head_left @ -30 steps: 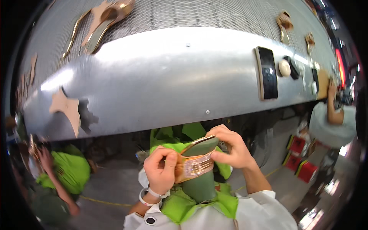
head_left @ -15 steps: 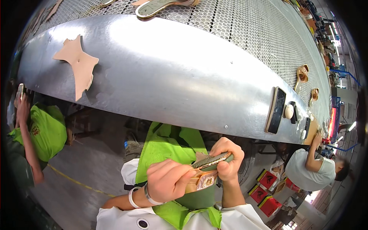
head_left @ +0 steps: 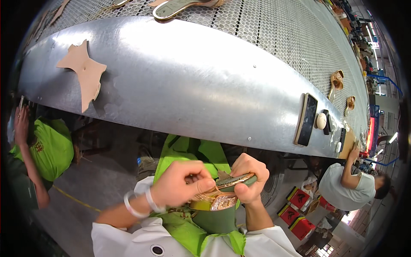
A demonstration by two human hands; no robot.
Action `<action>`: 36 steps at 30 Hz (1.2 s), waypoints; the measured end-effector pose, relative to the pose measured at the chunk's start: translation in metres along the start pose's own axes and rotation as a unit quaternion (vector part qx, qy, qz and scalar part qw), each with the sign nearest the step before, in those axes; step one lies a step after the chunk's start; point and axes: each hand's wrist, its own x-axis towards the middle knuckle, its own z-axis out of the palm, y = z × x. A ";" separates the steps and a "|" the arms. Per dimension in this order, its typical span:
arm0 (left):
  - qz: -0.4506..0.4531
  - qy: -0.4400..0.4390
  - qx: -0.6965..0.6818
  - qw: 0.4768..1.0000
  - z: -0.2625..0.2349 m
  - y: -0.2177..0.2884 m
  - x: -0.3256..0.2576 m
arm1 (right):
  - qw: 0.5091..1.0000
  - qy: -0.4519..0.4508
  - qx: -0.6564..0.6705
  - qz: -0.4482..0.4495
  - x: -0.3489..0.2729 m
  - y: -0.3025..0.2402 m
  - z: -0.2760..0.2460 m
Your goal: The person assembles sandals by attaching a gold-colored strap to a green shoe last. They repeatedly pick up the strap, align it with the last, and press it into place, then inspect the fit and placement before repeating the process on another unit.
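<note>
Olive-green shoe last [head_left: 216, 218] carries a sandal [head_left: 222, 188] with a metallic gold strap, held over the lap at the 6 o'clock part of the view, below the edge of the steel worktop [head_left: 180, 94]. The right hand [head_left: 250, 177] wraps the front of the sole, its grip closed firmly on the sandal. The left hand [head_left: 180, 184] pinches the strap edge between thumb and forefinger, so its grip is narrow and also on the sandal. For clean work, the right hand should hold the last steady against the lap while the left draws the strap flat and even, without twisting it. The worktop edge curves close above the hands from 9 to 3 o'clock; a black panel [head_left: 306, 120] and a pale knob [head_left: 321, 121] sit on it at 2 o'clock. Open room lies low at 8 o'clock over bare floor. A person in a green shirt [head_left: 47, 147] stands at 9 o'clock, another in white [head_left: 346, 188] at 4 o'clock, both well apart. A tan leather piece [head_left: 85, 70] lies on the worktop at 10 o'clock.
</note>
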 end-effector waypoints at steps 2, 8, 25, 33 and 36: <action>-0.115 -0.176 -0.152 0.966 -0.016 -0.016 0.011 | 0.998 -0.034 0.033 -0.028 0.003 -0.004 0.007; -0.158 -0.242 -0.129 0.949 -0.020 -0.009 0.009 | 0.992 -0.073 0.089 -0.043 0.011 -0.012 0.014; -0.090 0.007 -0.227 0.970 0.001 -0.038 -0.071 | 0.950 -0.170 0.254 0.063 0.006 0.022 0.002; -0.068 0.071 -0.051 0.994 0.015 -0.029 -0.066 | 0.939 -0.045 0.327 0.097 -0.022 0.039 -0.001; -0.082 0.063 -0.010 0.995 0.013 -0.027 -0.063 | 0.938 -0.051 0.333 0.075 -0.023 0.043 -0.002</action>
